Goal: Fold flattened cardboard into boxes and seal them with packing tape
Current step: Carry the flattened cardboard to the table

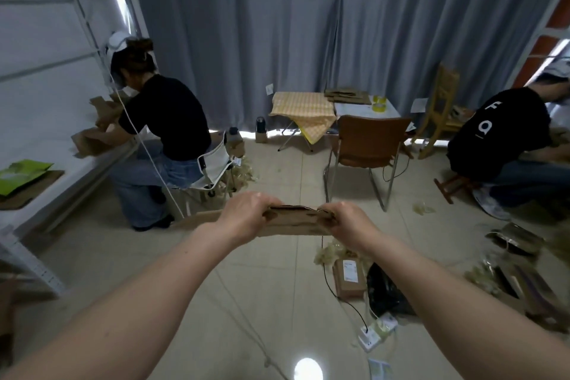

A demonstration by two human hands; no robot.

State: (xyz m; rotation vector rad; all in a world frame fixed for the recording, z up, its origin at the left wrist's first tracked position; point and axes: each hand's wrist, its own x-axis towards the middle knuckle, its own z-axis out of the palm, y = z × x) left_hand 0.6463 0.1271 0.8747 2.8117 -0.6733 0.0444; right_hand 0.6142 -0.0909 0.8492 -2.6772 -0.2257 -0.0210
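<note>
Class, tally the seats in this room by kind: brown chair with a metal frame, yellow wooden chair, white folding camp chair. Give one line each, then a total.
Brown metal-framed chair: 1
Yellow wooden chair: 1
White folding camp chair: 1
Total: 3

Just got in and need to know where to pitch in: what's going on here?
Box folding. The camera wearer's left hand and right hand grip the ends of a flattened cardboard piece held in the air, not yet a box. A seated person at left handles cardboard on a shelf. Tape rolls sit on the far table.
</note>
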